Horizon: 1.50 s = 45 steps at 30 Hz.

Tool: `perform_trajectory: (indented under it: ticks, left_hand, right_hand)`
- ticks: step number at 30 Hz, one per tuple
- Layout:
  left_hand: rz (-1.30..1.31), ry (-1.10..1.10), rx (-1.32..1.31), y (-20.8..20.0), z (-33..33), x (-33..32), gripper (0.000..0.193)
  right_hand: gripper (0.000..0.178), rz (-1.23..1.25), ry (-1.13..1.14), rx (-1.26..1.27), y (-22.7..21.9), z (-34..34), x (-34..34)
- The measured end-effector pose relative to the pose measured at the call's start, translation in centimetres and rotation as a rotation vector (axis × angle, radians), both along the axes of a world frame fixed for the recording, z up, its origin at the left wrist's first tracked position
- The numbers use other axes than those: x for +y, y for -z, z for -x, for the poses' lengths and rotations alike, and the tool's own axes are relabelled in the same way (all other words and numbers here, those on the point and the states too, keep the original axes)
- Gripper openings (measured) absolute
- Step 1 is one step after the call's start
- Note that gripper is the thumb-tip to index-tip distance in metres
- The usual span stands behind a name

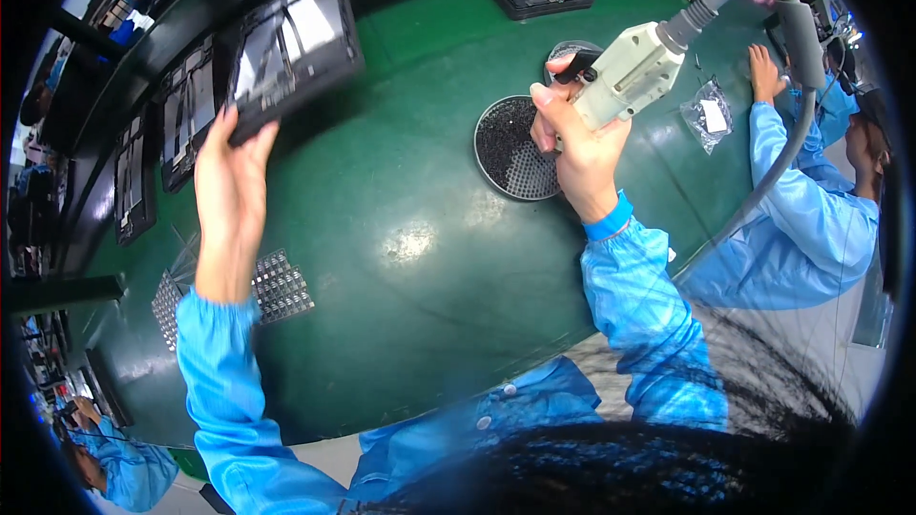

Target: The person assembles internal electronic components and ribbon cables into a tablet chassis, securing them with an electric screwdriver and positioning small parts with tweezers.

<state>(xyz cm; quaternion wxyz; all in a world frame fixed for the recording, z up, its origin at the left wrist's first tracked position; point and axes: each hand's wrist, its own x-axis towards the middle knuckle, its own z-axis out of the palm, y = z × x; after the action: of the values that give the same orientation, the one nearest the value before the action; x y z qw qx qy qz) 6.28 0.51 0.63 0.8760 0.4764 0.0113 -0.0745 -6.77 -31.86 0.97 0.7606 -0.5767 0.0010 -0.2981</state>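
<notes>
Head view: left hand [234, 172] pinched a still-uncovered tablet [296, 48], far left; right hand [587, 148] clasped a power tool [632, 74] by a dish [521, 197] of loose black pieces [500, 138].

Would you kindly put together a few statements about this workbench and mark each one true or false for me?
1. The right hand grips a pale tool. True.
2. The left hand is empty. False: it holds a dark device by its near edge.
3. A round dish beside the right hand holds small black pieces. True.
4. The table has a white top. False: its top is green.
5. A clear bag lies to the left of the round dish. False: it lies to the right of it.
6. Both of the person's sleeves are blue. True.
</notes>
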Motion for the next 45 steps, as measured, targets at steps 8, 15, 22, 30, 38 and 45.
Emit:
perform_trajectory:
  ticks: [8, 15, 22, 30, 38, 45]
  left_hand:
    - [-0.165, 0.035, 0.23, -1.4, 15.1, -0.9, 0.057]
    - [-0.147, 0.143, 0.306, -0.2, 21.2, -2.2, 0.065]
    - [-1.147, 0.401, -0.215, -2.3, 20.1, 0.2, 0.055]
    - [-1.583, 0.167, -0.663, -1.0, 11.7, 5.5, 0.055]
    - [-1.457, 0.377, -0.515, -1.3, 9.1, 3.8, 0.039]
    - [-1.302, 0.344, -0.711, 0.1, 8.2, 3.1, 0.013]
  right_hand:
    - [0.025, 0.036, -0.068, 0.041, 0.8, -0.7, -0.6]
    - [0.025, 0.059, -0.117, 0.052, 2.1, -0.8, -1.7]
    - [0.034, 0.216, -0.095, 0.052, 3.2, -1.2, -3.2]
    - [0.032, 0.057, 0.0, -0.182, 0.0, -0.7, -1.0]
    - [0.034, -0.174, -0.278, -0.17, -2.9, 0.1, 8.0]
    - [0.031, -0.094, -0.416, 0.108, -1.2, 1.3, 11.9]
